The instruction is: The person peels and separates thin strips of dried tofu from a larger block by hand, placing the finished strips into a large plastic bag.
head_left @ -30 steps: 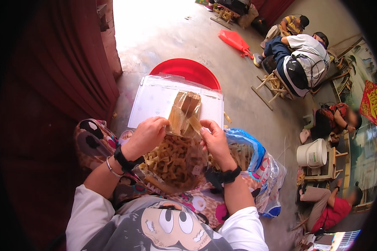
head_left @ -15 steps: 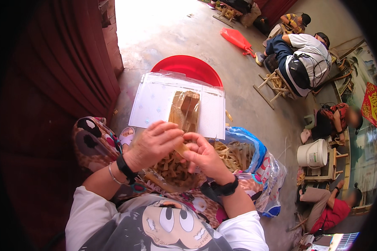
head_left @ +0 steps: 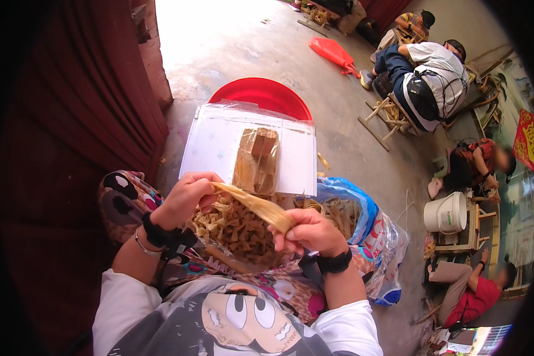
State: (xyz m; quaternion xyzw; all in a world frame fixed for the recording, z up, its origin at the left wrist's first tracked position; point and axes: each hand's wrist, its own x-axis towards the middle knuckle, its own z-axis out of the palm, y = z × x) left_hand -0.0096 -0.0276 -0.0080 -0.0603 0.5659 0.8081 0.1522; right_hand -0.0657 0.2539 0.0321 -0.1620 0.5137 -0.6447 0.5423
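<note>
1. Pale strip (head_left: 252,203): spans both hands above the curled pieces (head_left: 237,234), presumably stretched to stay flat.
2. Left hand (head_left: 190,197): fingers pinch its narrow end; right hand (head_left: 310,231): fingers grip its wider end.
3. Beyond: wooden blocks (head_left: 264,146) on white board (head_left: 212,145), probably within reach.

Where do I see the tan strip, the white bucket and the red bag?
Tan strip (head_left: 253,203): head view, middle of its length.
White bucket (head_left: 442,213): head view, its side wall.
Red bag (head_left: 331,53): head view, middle of its body.
</note>
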